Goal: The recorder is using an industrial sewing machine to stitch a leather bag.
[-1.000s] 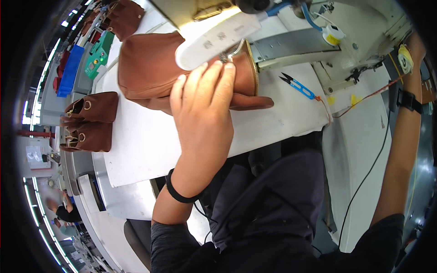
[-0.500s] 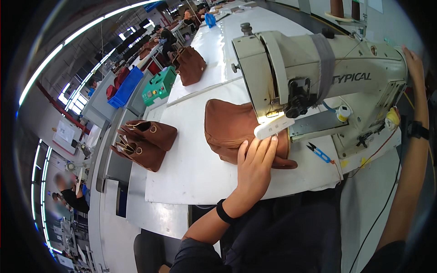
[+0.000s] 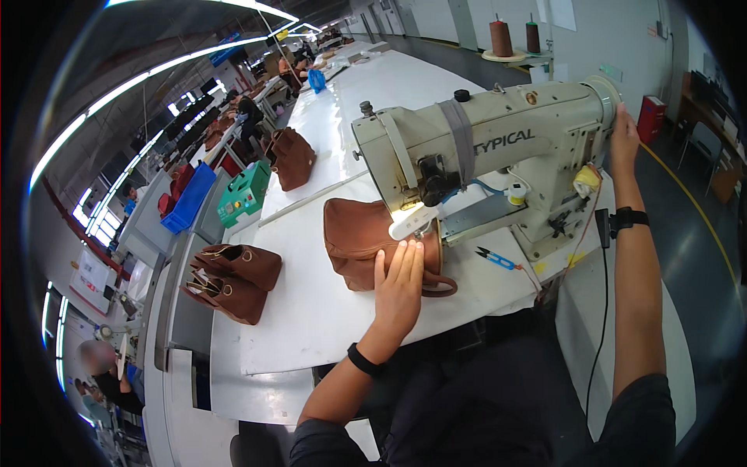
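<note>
A brown leather handbag (image 3: 354,237) lies on its side under the lit needle area of a pale sewing machine (image 3: 405,140). Its handle (image 3: 442,287) sticks out at the near right. My left hand (image 3: 398,292) rests flat on the bag, fingers stretched toward the presser foot, just below a small white lamp (image 3: 414,222). At the machine's far right end, my right hand (image 3: 625,144) grips the handwheel (image 3: 607,95), its fingertips partly hidden behind the rim. Blue thread snips (image 3: 498,259) lie on the table right of the bag.
Brown handbags (image 3: 241,284) stand at the left of the white table (image 3: 296,342), another (image 3: 290,159) farther back. A green box (image 3: 243,193) and blue bin (image 3: 194,198) sit beyond. Thread cones (image 3: 500,39) stand behind the machine. A black cable (image 3: 601,335) hangs near my right arm.
The view has swung up and to the right, showing more floor on the right. My left hand stays on the bag and my right hand stays at the handwheel.
</note>
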`<state>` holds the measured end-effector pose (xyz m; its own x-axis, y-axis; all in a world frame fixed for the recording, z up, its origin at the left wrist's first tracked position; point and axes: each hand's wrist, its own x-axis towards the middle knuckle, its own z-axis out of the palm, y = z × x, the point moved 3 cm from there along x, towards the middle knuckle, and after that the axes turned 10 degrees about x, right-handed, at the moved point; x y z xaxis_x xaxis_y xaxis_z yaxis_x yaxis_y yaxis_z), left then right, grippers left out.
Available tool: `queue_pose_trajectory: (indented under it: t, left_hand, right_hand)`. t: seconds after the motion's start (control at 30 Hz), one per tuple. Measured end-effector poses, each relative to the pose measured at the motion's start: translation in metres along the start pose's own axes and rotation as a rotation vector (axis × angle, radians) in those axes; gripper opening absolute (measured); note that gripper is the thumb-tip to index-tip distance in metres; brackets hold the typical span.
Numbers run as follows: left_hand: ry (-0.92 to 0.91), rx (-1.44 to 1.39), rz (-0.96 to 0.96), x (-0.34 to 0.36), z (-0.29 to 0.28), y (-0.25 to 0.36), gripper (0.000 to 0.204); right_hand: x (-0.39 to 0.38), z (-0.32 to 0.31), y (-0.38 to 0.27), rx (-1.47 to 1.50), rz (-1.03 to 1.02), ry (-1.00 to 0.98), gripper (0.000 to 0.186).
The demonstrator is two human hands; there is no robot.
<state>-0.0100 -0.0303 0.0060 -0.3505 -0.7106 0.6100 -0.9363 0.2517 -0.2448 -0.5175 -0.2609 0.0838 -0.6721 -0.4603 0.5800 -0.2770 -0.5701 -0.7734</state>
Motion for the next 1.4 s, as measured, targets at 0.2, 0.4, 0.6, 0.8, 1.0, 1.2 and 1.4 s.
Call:
queue_pose_trajectory:
  t: [0.2,0.4,0.6,0.8,1.0,1.2,1.4]
  left_hand:
    - [-0.115,0.091,-0.107,-0.006,-0.026,0.034,0.072]
    - [-0.061,-0.21,-0.336,-0.003,-0.007,0.056,0.092]
    - [0.035,-0.149,-0.349,0.01,0.039,0.024,0.088]
    - [0.149,-0.258,-0.194,0.013,0.062,-0.038,0.046]
    - [0.257,-0.309,-0.035,0.012,0.053,-0.043,0.041]
    - [0.263,-0.452,-0.007,0.012,0.047,-0.05,0.034]
    - [0.309,-0.342,0.139,0.012,0.046,-0.057,0.031]
  right_hand:
    - [0.022,-0.013,0.011,0.124,0.167,-0.131,0.069]
    - [0.022,-0.015,0.011,0.321,0.197,-0.202,0.064]
    - [0.028,-0.016,0.013,0.415,0.211,-0.241,0.056]
    - [-0.084,-0.047,-0.09,0.031,-0.23,0.003,0.034]
    - [-0.29,0.008,-0.127,0.029,-0.211,-0.788,0.012]
    - [-0.364,0.095,-0.104,0.034,0.589,-1.137,0.03]
    - [-0.397,0.123,-0.108,0.609,1.071,-0.92,0.025]
